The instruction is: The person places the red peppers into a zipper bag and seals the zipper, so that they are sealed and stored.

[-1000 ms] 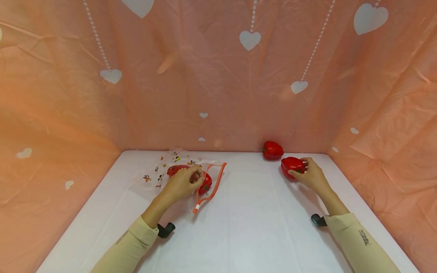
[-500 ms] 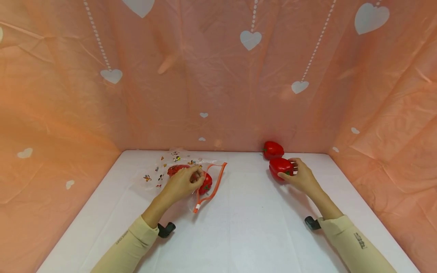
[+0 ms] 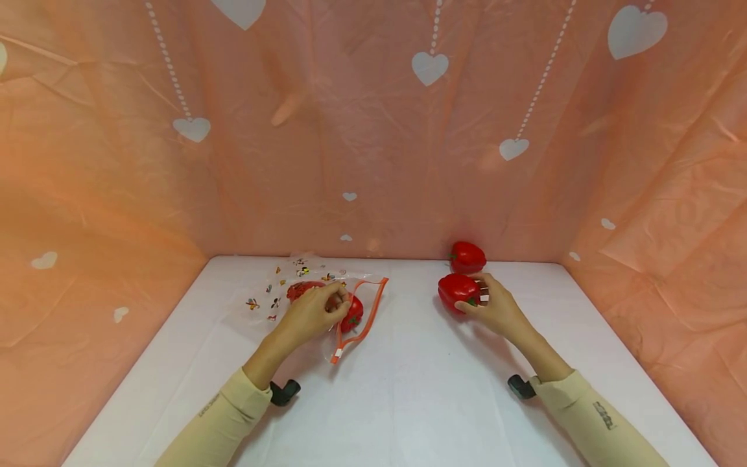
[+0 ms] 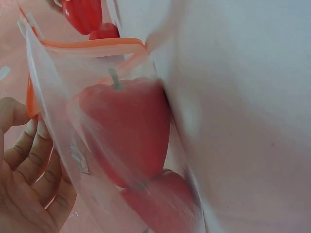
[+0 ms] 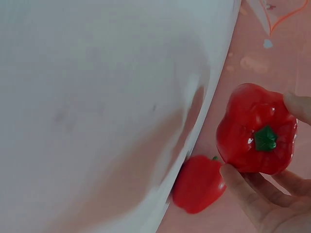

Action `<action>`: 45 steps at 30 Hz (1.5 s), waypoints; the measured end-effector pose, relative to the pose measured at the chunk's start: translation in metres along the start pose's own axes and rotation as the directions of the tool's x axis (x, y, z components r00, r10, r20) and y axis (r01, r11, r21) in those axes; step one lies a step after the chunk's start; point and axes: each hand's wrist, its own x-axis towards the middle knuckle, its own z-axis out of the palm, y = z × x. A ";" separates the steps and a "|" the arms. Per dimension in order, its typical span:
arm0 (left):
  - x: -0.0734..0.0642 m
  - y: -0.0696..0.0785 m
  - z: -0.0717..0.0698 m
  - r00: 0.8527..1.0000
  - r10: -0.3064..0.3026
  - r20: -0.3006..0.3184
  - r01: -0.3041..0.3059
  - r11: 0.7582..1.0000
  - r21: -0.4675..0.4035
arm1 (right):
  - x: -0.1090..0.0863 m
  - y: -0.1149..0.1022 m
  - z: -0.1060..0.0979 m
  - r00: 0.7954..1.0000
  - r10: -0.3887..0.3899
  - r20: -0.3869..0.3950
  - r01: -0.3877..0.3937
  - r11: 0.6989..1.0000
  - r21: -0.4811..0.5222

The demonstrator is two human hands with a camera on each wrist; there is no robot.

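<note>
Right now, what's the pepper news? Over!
Left hand: grip on open bag, two peppers inside. Right hand: grip on red pepper, off the table. Loose pepper behind, not in the way.

Bell peppers (image 3: 456, 290), red with green stems (image 5: 266, 139); zip bag (image 3: 264, 299), clear with multicoloured motifs (image 3: 302, 272) and orange closure (image 4: 95, 43); curtain (image 3: 385, 143), peach with white hearts (image 3: 430, 68).
</note>
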 end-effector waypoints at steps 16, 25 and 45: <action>0.000 -0.002 0.000 1.000 0.006 0.004 -0.006 1.000 -0.007 | -0.005 -0.020 0.023 0.996 -0.089 0.024 0.088 0.995 0.044; -0.001 -0.002 0.000 1.000 0.017 0.005 -0.017 1.000 -0.019 | -0.008 -0.029 0.036 0.991 -0.130 0.043 0.126 0.989 0.072; -0.002 0.001 -0.002 1.000 0.012 0.008 -0.012 1.000 -0.008 | -0.019 -0.051 0.061 0.974 -0.191 0.122 0.147 0.942 0.300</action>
